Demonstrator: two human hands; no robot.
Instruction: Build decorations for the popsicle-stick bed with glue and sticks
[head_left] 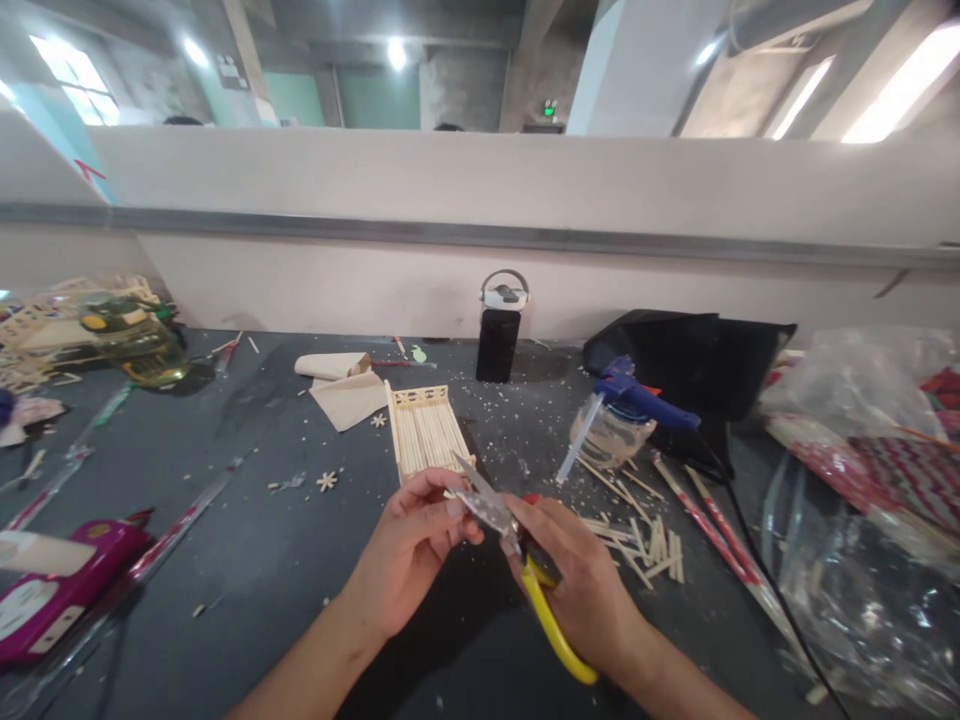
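"Scissors [544, 612], where are they exactly?"

"They are in the right hand [581, 570], above the middle of the table [262, 600]. The fingers are wrapped on the yellow handles, and the blades stand apart, pointing to the left hand [424, 530]."

"And this left hand, does it hold something?"

"Yes, thumb and fingertips are pinched on a small pale piece [450, 494], close to the blades. It is too small to tell its shape."

"How far is the work, in your opinion?"

"Partway, I would judge. Just beyond the hands lies a stick panel [435, 430]: its row of sticks is laid, and a lattice rail [420, 397] stands along its far edge. Its near edge is partly hidden by the left hand, so I cannot say if that side is finished."

"What is not yet joined?"

"Two star-shaped pieces [327, 481] lie apart, to the left of the panel. Many loose sticks [660, 550] lie to the right of the right hand."

"And farther out?"

"Toward the right edge of the table, a blue glue gun [649, 402] rests on a clear jar [611, 442]. Near the far edge, a phone [497, 345] leans upright against a bottle [504, 295]."
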